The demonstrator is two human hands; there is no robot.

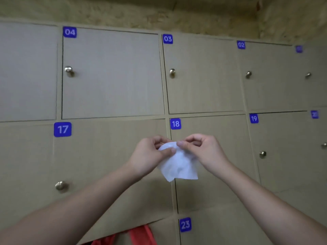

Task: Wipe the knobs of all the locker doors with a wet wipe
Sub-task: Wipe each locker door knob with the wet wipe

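I hold the wet wipe (177, 163) in front of locker 18, left hand (148, 156) and right hand (203, 151) both pinching its top edge. It hangs limp, light and damp, so I'd bunch it. Nearest knobs: door 17's knob (61, 186) left, door 19's knob (262, 154) right.

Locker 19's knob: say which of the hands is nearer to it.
Right. The right hand is left of locker 19's knob; the left hand is farther left, across the wet wipe.
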